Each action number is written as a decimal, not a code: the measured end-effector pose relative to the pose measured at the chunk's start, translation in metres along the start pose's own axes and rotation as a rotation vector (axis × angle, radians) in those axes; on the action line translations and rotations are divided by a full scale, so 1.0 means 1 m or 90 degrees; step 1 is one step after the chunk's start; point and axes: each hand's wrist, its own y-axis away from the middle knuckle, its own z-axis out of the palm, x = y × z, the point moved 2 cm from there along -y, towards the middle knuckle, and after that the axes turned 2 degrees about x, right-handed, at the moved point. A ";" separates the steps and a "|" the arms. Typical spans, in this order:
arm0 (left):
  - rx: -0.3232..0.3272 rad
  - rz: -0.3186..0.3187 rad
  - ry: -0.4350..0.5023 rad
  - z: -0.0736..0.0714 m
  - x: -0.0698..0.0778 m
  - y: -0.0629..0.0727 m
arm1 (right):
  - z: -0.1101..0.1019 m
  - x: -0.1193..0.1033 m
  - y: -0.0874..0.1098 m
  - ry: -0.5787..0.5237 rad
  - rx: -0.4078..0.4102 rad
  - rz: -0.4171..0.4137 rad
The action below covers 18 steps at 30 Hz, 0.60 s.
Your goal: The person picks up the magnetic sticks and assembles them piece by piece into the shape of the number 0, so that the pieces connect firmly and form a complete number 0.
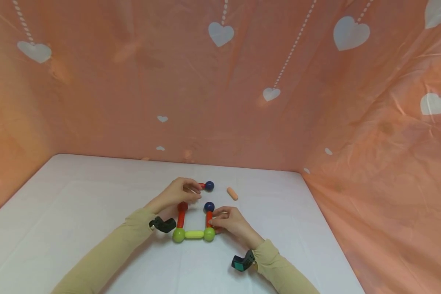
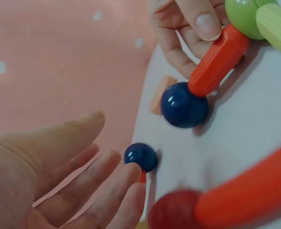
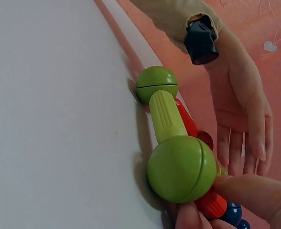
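My right hand [image 1: 233, 222] pinches a straight red rod [image 2: 219, 59] between thumb and fingers. That rod joins a blue ball [image 2: 184, 105] to a green ball [image 1: 209, 234]. A ridged yellow-green rod [image 1: 194, 234] links this ball to a second green ball [image 1: 179, 234]. From there a curved red rod [image 2: 248, 193] leads to a dark red ball [image 1: 182, 206], making a U shape on the table. Above the dark red ball hovers my left hand [image 1: 180, 192], its fingers loosely extended and holding nothing. Beyond its fingertips lies another blue ball [image 1: 209, 186] with a red piece attached, partly hidden by the fingers.
A short pale orange rod [image 1: 232, 193] lies on the white table [image 1: 106, 183], right of the far blue ball. Behind the table hangs a pink-orange cloth [image 1: 187, 81] with white hearts. Each wrist wears a dark camera.
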 end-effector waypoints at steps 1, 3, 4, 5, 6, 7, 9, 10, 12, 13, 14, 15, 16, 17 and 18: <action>0.017 -0.009 -0.004 -0.004 -0.001 0.003 | 0.000 0.000 0.000 -0.004 0.002 0.004; 0.052 -0.023 -0.018 -0.011 -0.002 0.010 | 0.000 0.000 0.001 -0.006 0.005 0.006; 0.071 -0.034 -0.024 -0.014 -0.004 0.014 | 0.000 0.000 0.001 -0.007 0.007 0.007; 0.090 -0.045 -0.026 -0.018 -0.005 0.018 | 0.000 -0.001 0.001 -0.006 0.008 0.009; 0.106 -0.055 -0.021 -0.021 -0.006 0.022 | 0.000 -0.001 0.002 -0.005 0.009 0.010; 0.121 -0.061 -0.022 -0.024 -0.008 0.025 | 0.001 -0.001 0.002 -0.006 0.009 0.011; 0.133 -0.077 -0.005 -0.028 -0.012 0.032 | 0.001 -0.002 0.002 -0.002 0.009 0.011; 0.134 -0.089 0.004 -0.029 -0.014 0.035 | 0.001 -0.002 0.003 0.000 0.010 0.011; 0.127 -0.108 0.013 -0.031 -0.017 0.040 | 0.001 -0.003 0.003 0.002 0.009 0.010; 0.121 -0.117 0.021 -0.031 -0.019 0.041 | 0.001 -0.003 0.003 0.003 0.009 0.009; 0.116 -0.129 0.034 -0.030 -0.021 0.042 | 0.001 -0.003 0.003 0.004 0.008 0.008; 0.112 -0.144 0.044 -0.029 -0.024 0.043 | 0.001 -0.003 0.003 0.006 0.008 0.006; 0.108 -0.158 0.051 -0.028 -0.026 0.044 | 0.001 -0.003 0.003 0.005 0.007 0.007; 0.101 -0.169 0.062 -0.026 -0.028 0.045 | 0.001 -0.002 0.003 0.002 0.006 0.008; 0.097 -0.177 0.074 -0.024 -0.030 0.046 | 0.001 -0.002 0.002 0.002 0.005 0.008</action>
